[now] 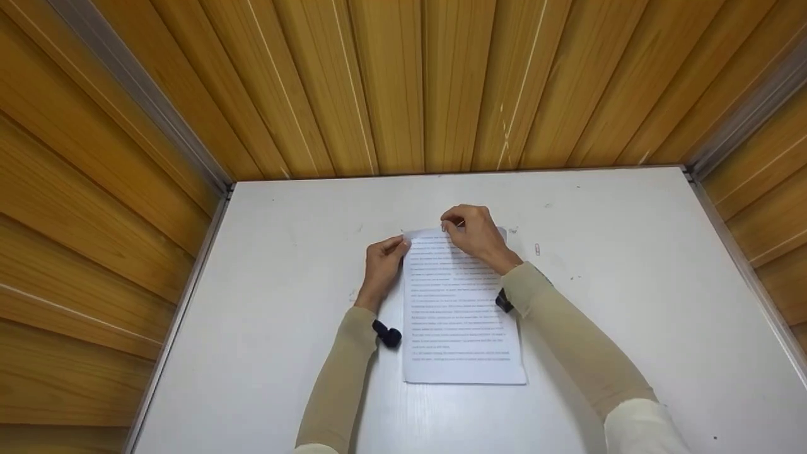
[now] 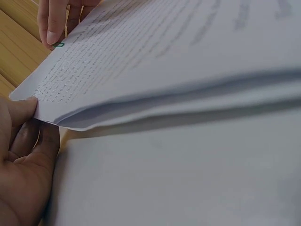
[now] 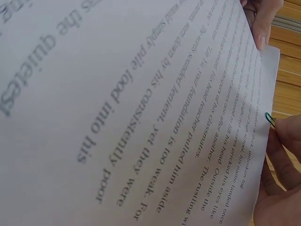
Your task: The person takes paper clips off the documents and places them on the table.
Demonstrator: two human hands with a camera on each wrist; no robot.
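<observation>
A small stack of printed sheets (image 1: 454,328) lies upright to the person on the white table, its top end raised in the left wrist view. My left hand (image 1: 381,268) pinches the top left corner between thumb and fingers. At the top edge, my right hand (image 1: 474,233) pinches a green paper clip (image 3: 269,117) between thumb and finger. The clip's loop overlaps the sheets' edge in the right wrist view. Along the near side, the left wrist view shows the sheets slightly parted.
Right of the sheets, a loose paper clip (image 1: 537,249) lies on the white table (image 1: 265,302). Brown wood-look panels (image 1: 391,88) stand behind the table and at both sides. A black wrist camera (image 1: 389,336) sits on the left sleeve.
</observation>
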